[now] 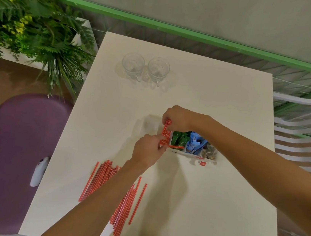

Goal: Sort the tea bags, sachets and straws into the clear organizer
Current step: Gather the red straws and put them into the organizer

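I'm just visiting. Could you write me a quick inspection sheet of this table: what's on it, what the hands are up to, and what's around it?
Surface: white table, rectangular.
Job's things: clear organizer holds green sachets, blue sachets and darker packets at its right end; a red straw bundle is over its left part; loose straws lie near the front edge.
Clutter: two glass cups at the far side; small red tag by the organizer.
Hands: left hand and right hand both grip the straw bundle.
Cables: nothing seen.
Surroundings: plants and purple chairs to the left, green rail behind.
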Demonstrator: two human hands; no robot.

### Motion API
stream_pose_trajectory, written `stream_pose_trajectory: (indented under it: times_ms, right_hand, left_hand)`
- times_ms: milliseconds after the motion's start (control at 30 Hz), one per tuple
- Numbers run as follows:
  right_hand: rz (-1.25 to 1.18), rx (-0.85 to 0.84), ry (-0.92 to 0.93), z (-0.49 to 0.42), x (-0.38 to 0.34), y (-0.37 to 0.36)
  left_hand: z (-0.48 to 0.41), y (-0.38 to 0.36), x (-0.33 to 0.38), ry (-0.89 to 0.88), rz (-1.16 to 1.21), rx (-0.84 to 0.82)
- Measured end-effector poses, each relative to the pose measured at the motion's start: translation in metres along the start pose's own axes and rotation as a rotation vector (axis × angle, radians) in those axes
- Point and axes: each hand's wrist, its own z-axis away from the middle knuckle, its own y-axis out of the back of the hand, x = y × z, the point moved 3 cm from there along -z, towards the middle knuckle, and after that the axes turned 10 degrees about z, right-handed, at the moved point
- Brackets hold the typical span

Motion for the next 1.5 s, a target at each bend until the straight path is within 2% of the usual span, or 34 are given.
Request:
stream_pose_trajectory:
  times_ms: [367,600,733,1000,1100,1167,1233,1300,1400,1500]
  right_hand:
    - [-0.006,0.060,-0.023,0.004,0.007,0.006]
    - [-0.008,0.125,-0.091,0.002,0.015,0.011]
    - [-0.027,0.161,-0.119,0.002,0.015,0.009]
    - [-0.078,0.173,-0.141,0.007,0.016,0.000]
    - [-0.117,0.259,-0.138,0.016,0.017,0.004]
    - [-0.175,0.386,-0.113,0.028,0.014,0.007]
    - [-0.283,0.536,-0.069,0.044,0.005,0.006]
    - [-0.418,0.615,-0.016,0.061,-0.009,-0.001]
    - [-0.530,0.580,0.040,0.081,-0.034,-0.026]
    - [-0.612,0.406,0.029,0.091,-0.055,-0.069]
  left_hand:
    - [-0.011,-0.010,0.017,-0.061,-0.014,-0.011]
    - [-0.019,0.013,0.007,-0.014,0.165,0.104]
    - [-0.029,0.025,0.005,0.045,0.119,0.168]
    - [-0.046,0.028,0.005,0.118,0.043,0.167]
    - [-0.042,0.032,0.003,0.108,0.106,0.181]
    - [-0.034,0.038,0.000,0.084,0.186,0.204]
    - [-0.018,0.043,-0.005,0.061,0.236,0.214]
    - [0.007,0.045,-0.012,0.057,0.270,0.195]
    - [0.051,0.040,-0.031,0.121,0.289,0.127]
    - [0.094,0.032,-0.053,0.190,0.117,0.040]
